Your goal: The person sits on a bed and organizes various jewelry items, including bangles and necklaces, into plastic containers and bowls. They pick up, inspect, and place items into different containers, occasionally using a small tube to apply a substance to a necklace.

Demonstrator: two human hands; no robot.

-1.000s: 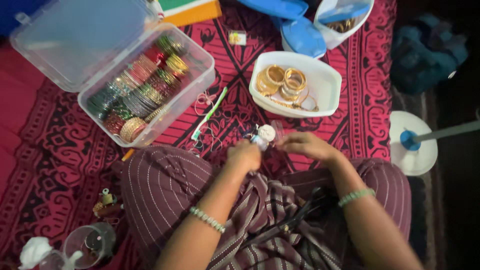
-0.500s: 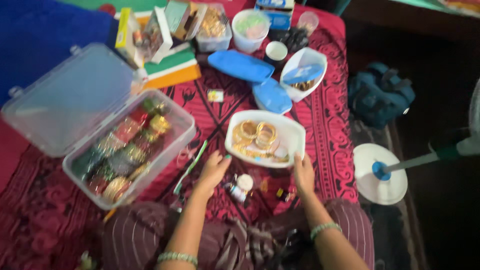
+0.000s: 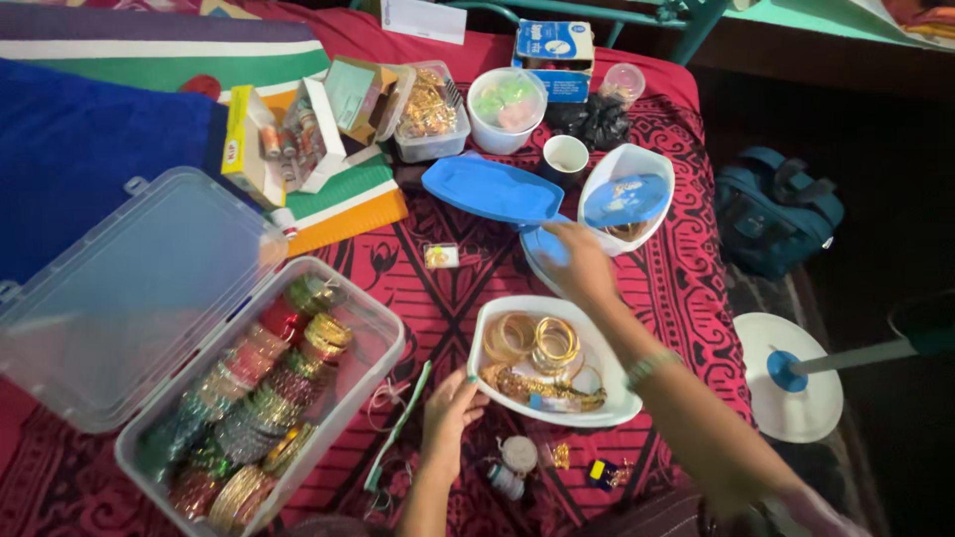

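Note:
My left hand (image 3: 450, 410) rests open on the red patterned cloth (image 3: 438, 298), its fingers touching the near left rim of a white oval tray (image 3: 486, 329) that holds gold bangles (image 3: 553, 344). My right hand (image 3: 581, 264) reaches out beyond that tray to a blue oval lid (image 3: 542, 254). Whether it grips the lid is hidden by the back of the hand. A larger blue lid (image 3: 492, 191) lies just behind it. A white tub (image 3: 659, 194) with a blue lid inside stands to the right of my right hand.
A clear plastic box (image 3: 374, 358) of coloured bangles stands open at the left, lid (image 3: 129, 298) back. Small boxes, a white cup (image 3: 565, 157), a round tub (image 3: 507, 107) and a container of gold pieces (image 3: 430, 107) crowd the far side. A white fan base (image 3: 791, 378) and a dark blue bag (image 3: 781, 214) stand at right.
The view has tilted further up the cloth. My right hand has gone from the tray's near right side out to the blue lid; my left hand stays at the tray's left rim.

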